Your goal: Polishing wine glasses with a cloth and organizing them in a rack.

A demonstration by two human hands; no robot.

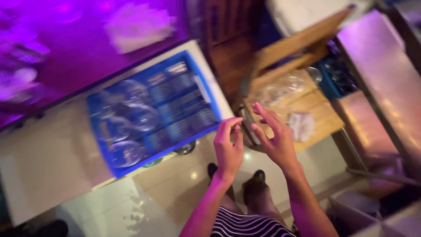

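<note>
Left hand (228, 147): hovering empty at mid-frame, fingers loosely curled and partly open, gripping nothing. Right hand (274, 138): hovering just beside the left, palm turned inward, fingers spread and fully open, also gripping nothing. Both hands apart from each other and apart from every object, hanging in the air above the tiled floor (175, 193).

Nearest thing to the left hand: a blue plastic glass rack (153, 112), lying just to the left of the fingertips, close but not touching. Resting flat on a pale worktop (48, 162), one corner projecting slightly past the edge, probably for easy reach from the standing position. Holding several clear glasses (129, 120) in the compartments on the side farther from the hand; near-side compartments appearing empty, though motion blur is preventing a firm reading. Grid dividers evidently keeping the glasses apart from one another.

Beyond and to the right of the right hand: a wooden shelf unit (307, 107), carrying a crumpled clear plastic bag (280, 90) and a crumpled white cloth or paper (301, 125), both lying loose on the boards. Farther right: a metal counter surface (381, 66), reflecting warm light.

Beyond the rack: a purple-lit surface (87, 48), contents too blurred for naming.

Below the hands: dark shoes (258, 175) standing on the floor, and a striped garment (245, 224) at the bottom edge.
</note>
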